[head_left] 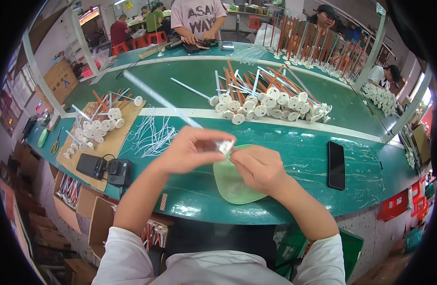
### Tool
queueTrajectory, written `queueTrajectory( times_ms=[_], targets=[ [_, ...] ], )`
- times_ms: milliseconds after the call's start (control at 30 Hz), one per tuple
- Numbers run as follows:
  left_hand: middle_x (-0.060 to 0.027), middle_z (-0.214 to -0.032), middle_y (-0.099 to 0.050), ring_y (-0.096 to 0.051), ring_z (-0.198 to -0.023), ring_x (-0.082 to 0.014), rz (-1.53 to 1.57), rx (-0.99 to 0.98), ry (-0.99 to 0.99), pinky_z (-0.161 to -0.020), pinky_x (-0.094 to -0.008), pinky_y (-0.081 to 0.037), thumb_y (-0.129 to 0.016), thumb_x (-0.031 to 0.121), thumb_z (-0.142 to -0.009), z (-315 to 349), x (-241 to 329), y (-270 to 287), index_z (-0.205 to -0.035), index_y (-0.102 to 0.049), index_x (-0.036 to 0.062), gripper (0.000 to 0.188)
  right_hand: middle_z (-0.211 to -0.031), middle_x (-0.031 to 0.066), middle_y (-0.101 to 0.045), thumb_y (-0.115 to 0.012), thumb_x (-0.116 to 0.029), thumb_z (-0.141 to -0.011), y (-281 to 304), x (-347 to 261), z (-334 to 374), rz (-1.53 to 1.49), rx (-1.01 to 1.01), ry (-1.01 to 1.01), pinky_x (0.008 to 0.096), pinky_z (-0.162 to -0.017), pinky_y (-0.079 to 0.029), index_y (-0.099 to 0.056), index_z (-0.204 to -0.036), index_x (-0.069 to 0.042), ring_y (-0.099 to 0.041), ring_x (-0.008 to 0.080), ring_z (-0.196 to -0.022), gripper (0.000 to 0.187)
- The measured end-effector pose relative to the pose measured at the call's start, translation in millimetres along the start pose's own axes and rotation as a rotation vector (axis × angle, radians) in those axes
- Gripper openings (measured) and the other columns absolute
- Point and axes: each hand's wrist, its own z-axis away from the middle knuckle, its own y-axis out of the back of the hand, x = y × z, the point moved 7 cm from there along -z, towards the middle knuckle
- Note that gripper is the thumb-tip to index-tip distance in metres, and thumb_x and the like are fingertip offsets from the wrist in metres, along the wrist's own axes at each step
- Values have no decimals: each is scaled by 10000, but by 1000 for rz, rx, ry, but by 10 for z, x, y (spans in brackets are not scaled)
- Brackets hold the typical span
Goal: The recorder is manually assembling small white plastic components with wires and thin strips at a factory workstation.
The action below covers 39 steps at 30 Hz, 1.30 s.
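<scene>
My left hand [186, 148] is closed around a small white end piece [224, 146], from which a long pale rod [157, 97] slants away to the upper left. Pinched fingertips of my right hand [262, 166] meet the end piece from the right; what they hold, if anything, is too small to make out. Both hands hover over a light green plastic tray [232, 190], whose contents are blurred.
White round-based rods [270, 102] with brown or pale stems are heaped across the bench. Left lie more rods [102, 126] on cardboard, white cords [154, 135] and a black device [119, 172]. A phone [336, 165] lies right. A person [198, 21] works opposite.
</scene>
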Motion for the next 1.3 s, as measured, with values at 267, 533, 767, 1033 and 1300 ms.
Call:
queueTrajectory(
  times_ms=[267, 533, 767, 1033, 1300],
  targets=[
    [-57, -923, -711, -677, -780, -105, -632, 462, 379, -615, -254, -503, -640, 199, -945, 576, 194, 2442, -1326, -576, 104, 398, -923, 139, -717, -704, 14, -762, -77, 90, -14, 54, -73, -156, 370, -605, -553, -679, -962, -9, -675, 285, -717, 204],
    [-205, -1019, -720, -715, -956, -337, -1275, 456, 784, -848, -423, -561, -652, 260, -824, 1466, 26, 3615, -1190, -665, 37, 429, -858, 114, -712, -600, -7, -643, -81, 47, 41, 8, -154, -107, 372, -591, -558, -617, -727, -21, -674, 275, -694, 87],
    [-189, -1110, -703, -686, -1034, -373, -1687, 250, 952, -900, -478, -555, -661, 268, -817, 1012, 146, 2903, -1119, -720, 107, 347, -764, 101, -688, -577, -9, -594, -123, 115, 82, 16, -203, -130, 370, -546, -547, -608, -684, -18, -665, 272, -631, 96],
    [-189, -989, -709, -691, -933, -377, -1709, 238, 519, -823, -492, -557, -680, 268, -838, 125, -224, 2249, -1057, -709, 107, 273, -607, 85, -536, -584, -53, -552, -150, 159, 109, 26, -179, -99, 378, -446, -440, -507, -614, -44, -524, 270, -500, 100],
    [-204, -923, -712, -685, -899, -394, -1179, 325, 171, -820, -485, -554, -668, 289, -896, -954, -858, 1175, -1155, -674, 77, 335, -587, 76, -501, -592, -57, -558, -132, 140, 97, 6, -169, -95, 379, -437, -422, -491, -614, -51, -502, 266, -485, 116]
  ],
)
